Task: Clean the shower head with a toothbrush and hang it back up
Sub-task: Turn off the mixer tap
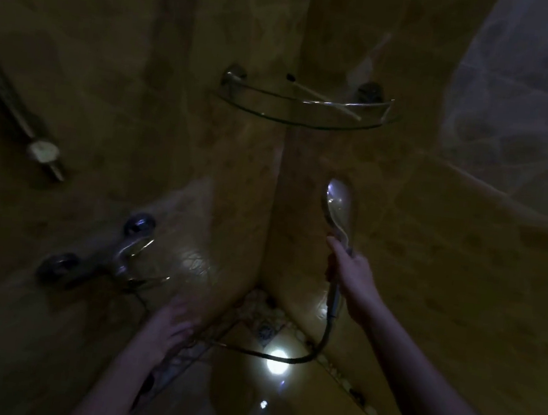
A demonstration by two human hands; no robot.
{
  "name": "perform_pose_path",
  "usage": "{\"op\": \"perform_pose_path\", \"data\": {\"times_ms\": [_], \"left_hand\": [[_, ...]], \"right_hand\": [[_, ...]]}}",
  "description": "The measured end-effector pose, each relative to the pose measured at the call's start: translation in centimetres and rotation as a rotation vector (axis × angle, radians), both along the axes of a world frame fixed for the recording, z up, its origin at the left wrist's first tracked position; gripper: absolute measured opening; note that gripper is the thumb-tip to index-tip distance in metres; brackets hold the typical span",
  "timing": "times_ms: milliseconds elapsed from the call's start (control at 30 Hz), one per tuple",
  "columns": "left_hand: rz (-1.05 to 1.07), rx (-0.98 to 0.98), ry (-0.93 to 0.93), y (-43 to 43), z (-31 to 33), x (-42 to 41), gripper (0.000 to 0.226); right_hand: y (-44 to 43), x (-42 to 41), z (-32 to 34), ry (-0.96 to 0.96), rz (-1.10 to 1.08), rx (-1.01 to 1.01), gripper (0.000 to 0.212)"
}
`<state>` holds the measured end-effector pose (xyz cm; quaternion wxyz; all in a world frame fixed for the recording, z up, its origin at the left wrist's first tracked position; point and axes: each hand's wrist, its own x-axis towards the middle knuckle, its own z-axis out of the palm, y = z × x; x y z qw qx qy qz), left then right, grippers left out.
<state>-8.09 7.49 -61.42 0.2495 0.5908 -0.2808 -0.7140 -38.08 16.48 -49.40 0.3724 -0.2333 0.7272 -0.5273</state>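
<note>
Right of the tiled corner, the shower head (339, 205) is held upright by the right hand (349, 274), whose fingers are wrapped around the handle just below the head. Its spray face is turned to the left, and its chrome back catches a highlight. From the bottom of the handle the hose (281, 357) is seen to drop, curve to the left across the floor corner, and run on toward the mixer tap (97, 254), which is mounted on the left wall. Near the hose's lower run the left hand (175, 324) is seen, blurred and dim; whether its fingers are apart or closed on anything cannot be told. Far up in the corner a glass shelf (240, 103) is fixed between the two walls, and a thin pale stick-like thing (324, 98), possibly the toothbrush, is laid across it; its kind cannot be made out in the gloom. On the far left wall a slanted rail (18, 114) with a pale bracket (43, 151) is mounted. A bright light reflection (277, 361) is cast on the floor tiles.
</note>
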Motion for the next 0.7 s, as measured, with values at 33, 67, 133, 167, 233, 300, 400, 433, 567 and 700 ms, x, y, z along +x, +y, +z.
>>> {"op": "perform_pose_path", "data": {"times_ms": [33,67,133,167,233,300,400,433,567,700], "left_hand": [[0.065,0.016,0.026,-0.6,-0.1,0.8,0.042],[0.119,0.022,0.044,-1.2,-0.1,1.4,0.038],[0.184,0.013,0.072,-2.4,-0.2,1.9,0.03],[0.2,0.004,0.088,-2.9,-0.4,2.1,0.031],[0.22,-0.008,0.128,-3.4,-0.3,2.2,0.028],[0.221,-0.027,0.156,-3.5,-0.4,2.1,0.028],[0.208,-0.053,0.11,-3.6,-0.7,2.2,0.026],[0.199,-0.054,0.088,-3.4,-0.8,2.5,0.024],[0.121,-0.06,0.019,-2.7,-0.6,3.7,0.019],[0.119,-0.065,-0.018,-3.2,0.3,3.4,0.029]], "right_hand": [[-0.8,0.1,-1.1,0.0,-0.018,0.017,0.026],[-1.3,0.2,-2.1,-0.001,-0.038,0.033,0.026],[-2.1,0.2,-4.1,-0.011,-0.073,0.063,0.023],[-2.4,0.2,-5.0,-0.014,-0.083,0.081,0.024],[-2.7,0.1,-6.5,-0.024,-0.099,0.094,0.032],[-2.8,-0.2,-7.6,-0.025,-0.128,0.081,0.03],[-2.4,-0.7,-8.7,0.024,-0.188,0.093,0.028],[-2.2,-0.9,-8.9,0.028,-0.202,0.106,0.03],[-1.4,-1.6,-9.5,0.042,-0.23,0.15,0.032],[-0.8,-2.3,-9.8,0.057,-0.229,0.162,0.031]]}}
